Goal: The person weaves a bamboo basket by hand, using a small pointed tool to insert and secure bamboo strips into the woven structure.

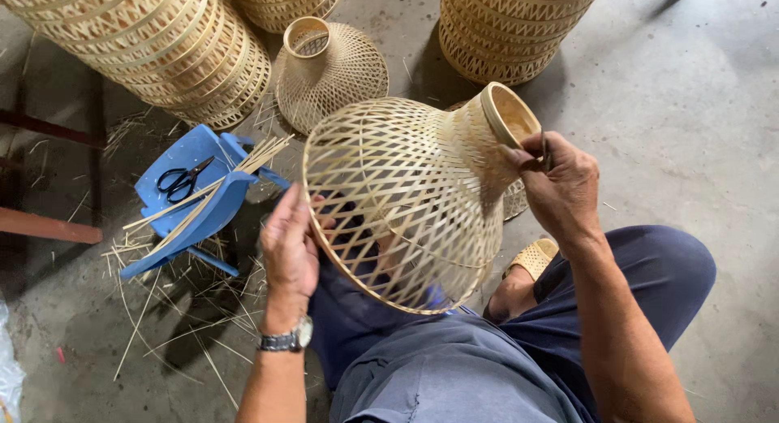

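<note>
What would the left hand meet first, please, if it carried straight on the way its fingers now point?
The left hand already touches the wide rim of the woven bamboo shade. Pushing on, it would probably meet that lattice wall straight away, though depth is hard to judge.

Pale woven bamboo lampshade (406, 196), open lattice, tilted sideways above the lap, narrow neck rightward.

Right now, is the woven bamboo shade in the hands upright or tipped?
Tipped: the bamboo shade lies sideways, narrow neck toward the right hand, wide rim at the left hand.
</note>
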